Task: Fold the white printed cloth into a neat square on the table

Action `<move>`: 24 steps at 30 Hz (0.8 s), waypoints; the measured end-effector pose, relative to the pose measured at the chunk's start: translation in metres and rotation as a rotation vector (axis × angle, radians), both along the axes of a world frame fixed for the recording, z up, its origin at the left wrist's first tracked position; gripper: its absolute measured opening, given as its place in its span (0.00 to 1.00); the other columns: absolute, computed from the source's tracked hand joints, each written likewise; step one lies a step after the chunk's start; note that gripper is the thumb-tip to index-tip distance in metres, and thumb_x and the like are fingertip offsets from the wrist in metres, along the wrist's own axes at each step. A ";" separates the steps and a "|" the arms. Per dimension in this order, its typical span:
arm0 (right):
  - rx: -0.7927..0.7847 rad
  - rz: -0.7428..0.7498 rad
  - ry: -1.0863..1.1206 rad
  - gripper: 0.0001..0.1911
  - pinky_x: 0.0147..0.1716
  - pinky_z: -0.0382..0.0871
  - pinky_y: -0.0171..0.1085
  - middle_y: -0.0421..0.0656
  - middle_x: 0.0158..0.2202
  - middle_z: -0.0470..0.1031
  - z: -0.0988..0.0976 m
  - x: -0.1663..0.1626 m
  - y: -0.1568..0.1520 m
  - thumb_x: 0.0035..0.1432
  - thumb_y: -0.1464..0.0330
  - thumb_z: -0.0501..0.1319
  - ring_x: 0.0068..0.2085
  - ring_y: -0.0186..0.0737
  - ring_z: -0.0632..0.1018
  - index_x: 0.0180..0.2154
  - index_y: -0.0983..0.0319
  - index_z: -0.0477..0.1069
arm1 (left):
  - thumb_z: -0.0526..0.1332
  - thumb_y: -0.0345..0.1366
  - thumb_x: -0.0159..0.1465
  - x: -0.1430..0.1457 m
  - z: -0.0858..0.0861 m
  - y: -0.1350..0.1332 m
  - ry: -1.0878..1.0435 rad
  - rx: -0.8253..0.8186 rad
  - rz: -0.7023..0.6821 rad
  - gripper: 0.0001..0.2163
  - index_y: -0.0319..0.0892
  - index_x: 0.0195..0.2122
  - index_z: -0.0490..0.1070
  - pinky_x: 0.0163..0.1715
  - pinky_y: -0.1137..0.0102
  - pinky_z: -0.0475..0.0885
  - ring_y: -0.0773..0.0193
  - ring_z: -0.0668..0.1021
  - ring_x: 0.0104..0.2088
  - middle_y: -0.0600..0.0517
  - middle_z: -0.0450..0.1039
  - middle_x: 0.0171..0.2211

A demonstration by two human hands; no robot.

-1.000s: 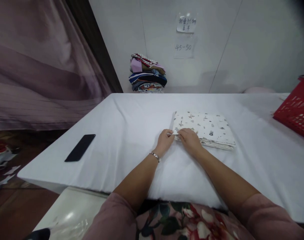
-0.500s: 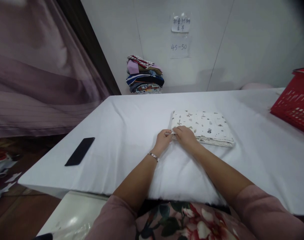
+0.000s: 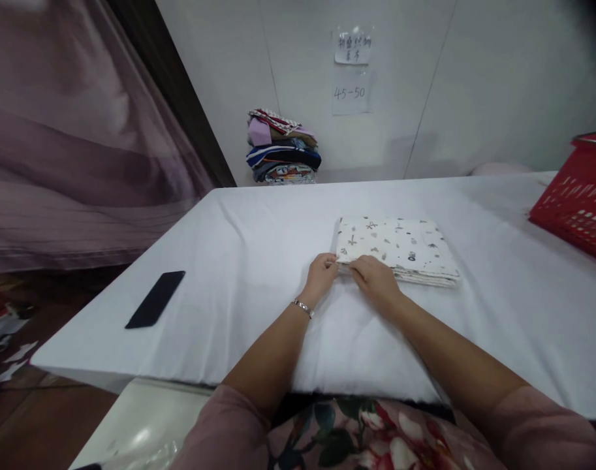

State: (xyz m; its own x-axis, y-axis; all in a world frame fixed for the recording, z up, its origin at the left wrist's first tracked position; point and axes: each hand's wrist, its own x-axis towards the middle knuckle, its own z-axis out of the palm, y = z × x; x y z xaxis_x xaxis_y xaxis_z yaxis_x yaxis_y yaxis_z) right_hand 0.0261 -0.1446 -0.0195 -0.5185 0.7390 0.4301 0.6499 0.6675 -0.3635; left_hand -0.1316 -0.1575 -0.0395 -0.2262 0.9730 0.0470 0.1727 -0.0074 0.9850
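Observation:
A folded white cloth (image 3: 400, 241) with small dark and beige prints lies flat on the white-covered table (image 3: 258, 287), its layered edge toward me. My left hand (image 3: 322, 271), with a bracelet at the wrist, pinches the near left corner of the cloth. Beside it, my right hand (image 3: 373, 277) grips the near edge a little further right, fingers closed on the layers. The fingertips partly hide that edge.
A black phone-like slab (image 3: 155, 300) lies on the table at left. At right stands a red plastic basket (image 3: 576, 202). Behind the far edge is a stack of folded fabrics (image 3: 284, 147) against the wall, below paper signs (image 3: 352, 72). A pink curtain (image 3: 72, 143) hangs at left.
My right hand has slid slightly right along the near edge of the cloth, away from the corner. My left hand has stayed at the corner.

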 end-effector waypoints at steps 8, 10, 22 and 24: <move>-0.664 -0.049 0.423 0.14 0.19 0.58 0.32 0.36 0.18 0.69 -0.007 -0.016 -0.011 0.54 0.68 0.52 0.17 0.33 0.67 0.40 0.61 0.71 | 0.56 0.29 0.55 0.000 -0.004 0.000 0.054 0.035 0.010 0.04 0.39 0.30 0.69 0.25 0.77 0.70 0.73 0.73 0.27 0.50 0.68 0.46; -0.896 -0.056 0.607 0.19 0.14 0.55 0.30 0.35 0.18 0.69 -0.007 -0.024 -0.015 0.52 0.68 0.54 0.14 0.31 0.64 0.47 0.61 0.66 | 0.56 0.29 0.55 0.000 -0.005 0.001 0.079 0.055 0.015 0.04 0.39 0.30 0.69 0.24 0.77 0.69 0.74 0.73 0.26 0.49 0.69 0.45; -1.208 -0.047 1.120 0.11 0.10 0.49 0.25 0.34 0.19 0.67 -0.013 -0.050 -0.016 0.49 0.69 0.58 0.14 0.26 0.65 0.38 0.61 0.64 | 0.56 0.31 0.53 -0.003 -0.004 0.001 -0.041 -0.039 -0.049 0.06 0.40 0.33 0.68 0.18 0.78 0.63 0.72 0.68 0.16 0.60 0.64 0.13; -1.210 -0.084 1.148 0.11 0.10 0.49 0.25 0.34 0.19 0.67 -0.011 -0.051 -0.017 0.50 0.68 0.58 0.14 0.26 0.65 0.38 0.61 0.62 | 0.56 0.32 0.54 -0.003 -0.001 0.000 -0.046 -0.052 -0.050 0.06 0.40 0.33 0.67 0.17 0.78 0.62 0.72 0.68 0.15 0.60 0.64 0.13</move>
